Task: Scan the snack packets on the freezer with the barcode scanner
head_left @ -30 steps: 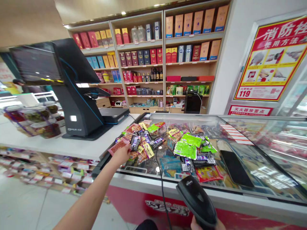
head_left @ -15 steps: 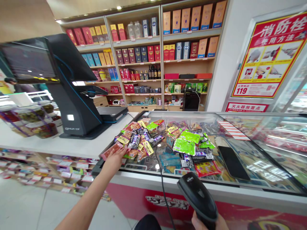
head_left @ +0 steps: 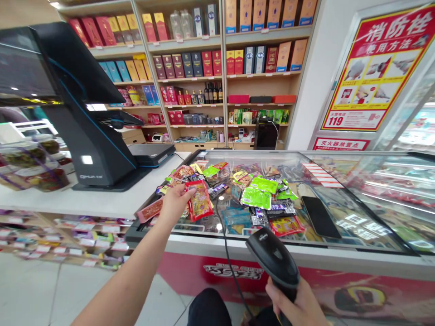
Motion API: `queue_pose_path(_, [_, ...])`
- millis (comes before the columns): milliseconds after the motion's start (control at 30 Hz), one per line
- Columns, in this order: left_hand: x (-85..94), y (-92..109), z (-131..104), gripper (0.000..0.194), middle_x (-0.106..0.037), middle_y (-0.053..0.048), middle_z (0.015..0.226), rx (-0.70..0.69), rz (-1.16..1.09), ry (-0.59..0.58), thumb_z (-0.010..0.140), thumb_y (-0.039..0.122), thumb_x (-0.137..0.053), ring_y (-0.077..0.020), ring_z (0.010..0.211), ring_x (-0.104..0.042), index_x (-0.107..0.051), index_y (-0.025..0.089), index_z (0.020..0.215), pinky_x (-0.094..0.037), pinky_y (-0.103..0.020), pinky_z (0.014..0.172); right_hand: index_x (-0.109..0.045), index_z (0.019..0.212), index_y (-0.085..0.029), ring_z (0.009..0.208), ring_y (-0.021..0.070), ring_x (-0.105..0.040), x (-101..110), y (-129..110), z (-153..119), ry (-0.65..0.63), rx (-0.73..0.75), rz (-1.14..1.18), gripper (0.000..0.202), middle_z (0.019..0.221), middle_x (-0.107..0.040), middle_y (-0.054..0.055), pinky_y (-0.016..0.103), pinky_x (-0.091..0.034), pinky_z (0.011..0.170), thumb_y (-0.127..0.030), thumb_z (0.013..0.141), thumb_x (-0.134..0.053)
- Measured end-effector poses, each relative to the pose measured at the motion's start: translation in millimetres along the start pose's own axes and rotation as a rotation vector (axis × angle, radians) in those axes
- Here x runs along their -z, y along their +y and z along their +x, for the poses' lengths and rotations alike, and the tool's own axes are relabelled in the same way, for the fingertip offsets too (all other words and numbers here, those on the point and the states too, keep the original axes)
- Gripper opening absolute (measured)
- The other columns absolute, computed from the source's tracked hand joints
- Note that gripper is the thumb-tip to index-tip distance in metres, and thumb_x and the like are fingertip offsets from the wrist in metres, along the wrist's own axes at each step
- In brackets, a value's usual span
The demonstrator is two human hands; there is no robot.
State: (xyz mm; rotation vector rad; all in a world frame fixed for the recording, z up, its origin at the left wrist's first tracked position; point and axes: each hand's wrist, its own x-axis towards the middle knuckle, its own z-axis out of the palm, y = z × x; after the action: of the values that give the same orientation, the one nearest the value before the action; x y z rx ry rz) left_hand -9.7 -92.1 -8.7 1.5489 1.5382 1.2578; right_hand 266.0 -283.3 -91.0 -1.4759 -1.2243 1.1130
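My left hand pinches the edge of a red snack packet over the left pile on the glass freezer top. Under and behind that packet lie more snack packets in brown, black and green wrappers, partly covered by my hand. A pinkish packet rests by my left wrist at the freezer's edge. My right hand grips a black barcode scanner by its handle, its head tilted up toward the freezer. Right of centre sits a second pile with green packets on top.
A black phone lies on the glass right of the packets. The scanner's cable hangs over the freezer front. To the left, a dark checkout scale and tied jars stand on a white counter. Shelves of boxes line the back.
My left hand has come off the pinkish packet and lifted a red snack packet from the left pile. The view has shifted slightly. My right hand still holds the scanner.
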Motion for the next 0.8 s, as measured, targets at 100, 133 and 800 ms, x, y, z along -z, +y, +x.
queue_pose_path(100, [-21.8,9.3,-2.2,0.034,-0.062,-0.001,0.056,0.223,-0.225,-0.315,0.057,0.044,-0.077,-0.0165,0.056,-0.059,-0.066,0.015,0.072,-0.047,-0.027,0.057,-0.062,0.068,-0.018,0.052,0.0188,-0.058,12.4,-2.4,0.1,0.023,-0.005,-0.057,0.043,0.052,-0.06,0.002,0.029,-0.049,0.055,-0.061,0.07,-0.065])
queue_pose_path(133, [-29.2,10.0,-4.7,0.033,-0.061,-0.001,0.054,0.269,-0.254,-0.383,0.055,0.042,-0.079,-0.0156,0.055,-0.058,-0.065,0.015,0.068,-0.047,-0.027,0.057,-0.064,0.07,-0.017,0.053,0.0191,-0.058,15.9,-2.3,-0.2,0.025,-0.004,-0.073,0.043,0.052,-0.06,0.002,0.029,-0.049,0.056,-0.06,0.071,-0.065])
queue_pose_path(800, [-93.3,-3.7,-14.8,0.021,-0.075,-0.002,0.078,-0.073,0.223,-0.758,0.061,0.018,-0.062,-0.0216,0.079,-0.067,-0.075,0.022,0.077,-0.048,-0.028,0.072,-0.066,0.084,-0.016,0.049,0.0168,-0.053,9.0,-2.8,-5.4,-0.074,0.009,-0.103,0.036,0.05,-0.057,-0.001,0.028,-0.047,0.053,-0.051,0.075,-0.065])
